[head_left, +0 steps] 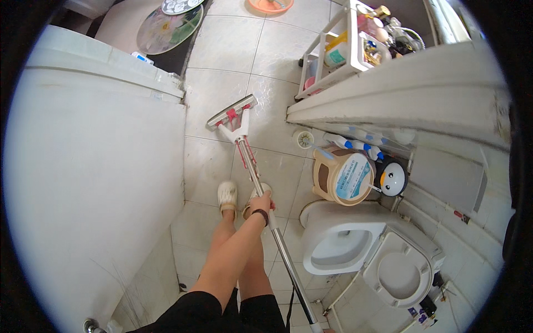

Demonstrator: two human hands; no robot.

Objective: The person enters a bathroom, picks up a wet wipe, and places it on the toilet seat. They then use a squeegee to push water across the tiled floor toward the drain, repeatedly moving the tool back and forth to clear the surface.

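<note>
Left hand (263, 201) closes around the pole of a long-handled mop (282, 250) near the middle of the frame, a dark band (259, 215) on its wrist. Of the right hand (329, 331), only a sliver of skin shows at the bottom edge, right of centre, beside the pole's lower end; whether it grips cannot be told. The hands are well apart, the left one much nearer the mop head.

The pole's long axis slants from the lower right of centre, up through the left hand, toward the upper middle. There the mop head (232, 111) lies beyond the left hand, above and slightly left of it in the frame. It is set crosswise to the pole, its right end tipped higher, and appears to rest on the pale tiled floor (222, 44). Its red clips show; its underside is hidden.

Just below the head, left of the pole, stand the wearer's pale clogs (226, 195), one partly covered by the left hand. Right of the pole are a white toilet (319, 222) and, above it, a tan bin (326, 178) with a blue label. A white trolley (350, 50) fills the upper right; a white panel (100, 155) spans the left side.
</note>
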